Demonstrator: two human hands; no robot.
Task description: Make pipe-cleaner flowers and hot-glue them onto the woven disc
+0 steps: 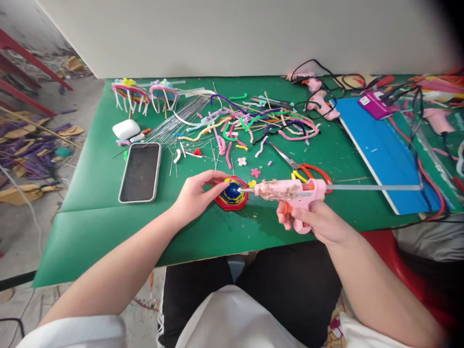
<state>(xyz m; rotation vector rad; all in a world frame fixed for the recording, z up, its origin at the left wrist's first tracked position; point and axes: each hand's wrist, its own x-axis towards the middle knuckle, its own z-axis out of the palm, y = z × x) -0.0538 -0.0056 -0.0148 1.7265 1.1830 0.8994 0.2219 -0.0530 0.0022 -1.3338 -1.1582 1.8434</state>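
Note:
My left hand [200, 192] grips the left rim of a small octagonal piece [234, 200] wound in red, yellow and dark blue rings, between thumb and fingers. In my right hand [308, 215] is a pink glue gun [286, 189], its handle wrapped by the fingers, one of them at the orange trigger. The metal nozzle points left, and its tip is over the middle of the octagonal piece; whether it touches I cannot tell. A clear glue stick [373, 187] juts from the gun's back. Close by lie a yellow flower [252, 184], a pink flower [255, 172] and a white flower [241, 161].
Orange-handled scissors [302, 169] lie behind the gun. A phone [140, 172] and a white case [126, 129] are at left. Pipe cleaners [250, 118] and thin wires [181, 116] spread across the back. A blue board [377, 154], cords and other pink glue guns [322, 105] occupy the right.

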